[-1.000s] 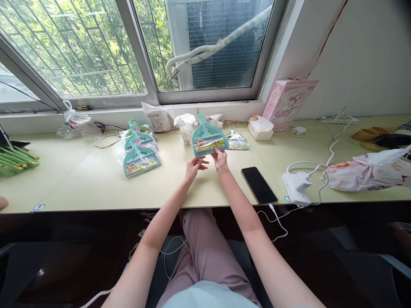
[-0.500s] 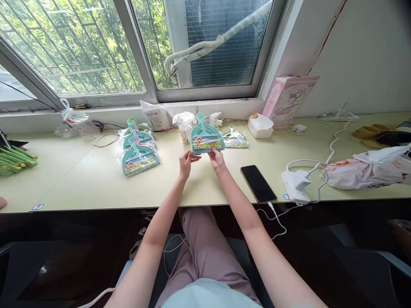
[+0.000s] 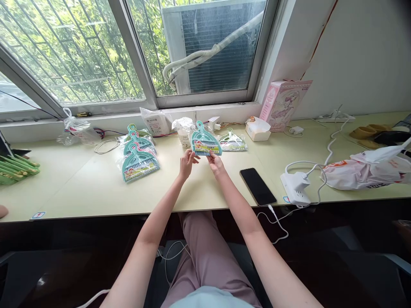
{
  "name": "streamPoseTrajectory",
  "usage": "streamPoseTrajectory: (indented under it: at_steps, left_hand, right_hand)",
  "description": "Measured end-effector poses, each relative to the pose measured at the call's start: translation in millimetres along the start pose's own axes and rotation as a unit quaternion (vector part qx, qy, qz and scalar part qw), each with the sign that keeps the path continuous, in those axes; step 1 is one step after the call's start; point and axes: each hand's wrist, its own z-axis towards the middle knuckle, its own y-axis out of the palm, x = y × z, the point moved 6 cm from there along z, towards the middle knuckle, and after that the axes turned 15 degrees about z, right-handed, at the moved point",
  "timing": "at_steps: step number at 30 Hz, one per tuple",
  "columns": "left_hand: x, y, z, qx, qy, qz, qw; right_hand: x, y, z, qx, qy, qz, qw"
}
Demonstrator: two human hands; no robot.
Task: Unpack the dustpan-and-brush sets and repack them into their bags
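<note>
A small turquoise dustpan and brush set [image 3: 206, 141] with a colourful label is held up before me, its handle pointing away. My right hand [image 3: 215, 164] pinches its lower edge, thumb on the front. At the lower left corner, my left hand [image 3: 187, 164] has its bent fingers against the set; part of that contact is hidden. To the left lies an overlapping row of similar wrapped dustpan sets [image 3: 140, 164]. Another wrapped set, with a pale green handle [image 3: 230, 133], rests just behind and right of the held one.
A black phone [image 3: 257, 186] on a cable and a white power strip [image 3: 295, 188] lie to the right, beside a plastic bag [image 3: 359, 173]. Along the window stand a tissue pack [image 3: 257, 128], a pink box [image 3: 284, 105] and a wrapped cup [image 3: 184, 131]. Green stalks [image 3: 19, 167] lie far left.
The view has tilted up slightly, so the desk sits lower in the picture. The left fingers have shifted a little at the set's corner; the right hand keeps its hold.
</note>
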Motion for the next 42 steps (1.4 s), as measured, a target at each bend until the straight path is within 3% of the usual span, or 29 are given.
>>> streamPoseTrajectory:
  at_steps: [8, 15, 18, 22, 26, 28, 32, 37, 42]
  left_hand:
    - [12, 0.7, -3, 0.027, 0.053, 0.162, 0.985]
    - [12, 10.3, -24, -0.021, 0.081, 0.268, 0.96]
    - [0, 3.2, -32, -0.047, 0.058, 0.216, 0.973]
    - [-21, -29.6, -12, 0.043, -0.068, 0.006, 0.997]
    - [-26, -25.4, 16, -0.009, -0.131, -0.122, 0.984]
    - [-27, -22.5, 22, 0.005, -0.132, -0.132, 0.982]
    - [-43, -22.2, 21, 0.025, -0.151, -0.164, 0.975]
    - [-67, -33.0, 15, 0.046, -0.165, -0.204, 0.964]
    - [-73, -26.5, 10, 0.062, -0.165, -0.268, 0.947]
  right_hand:
    - [-11, 3, 1, 0.001, -0.032, 0.013, 0.999]
    - [-26, 2, 0, -0.003, -0.06, -0.01, 0.998]
    - [-26, 6, -4, -0.024, -0.057, -0.029, 0.998]
    - [-11, 14, -14, -0.042, -0.024, -0.03, 0.998]
    - [4, 26, -26, -0.113, -0.012, -0.059, 0.992]
    - [8, 31, -31, -0.148, -0.008, -0.1, 0.984]
    - [7, 33, -31, -0.191, -0.025, -0.26, 0.946]
    - [17, 28, -30, -0.235, -0.001, -0.463, 0.855]
    - [27, 22, -31, -0.19, -0.12, -0.58, 0.783]
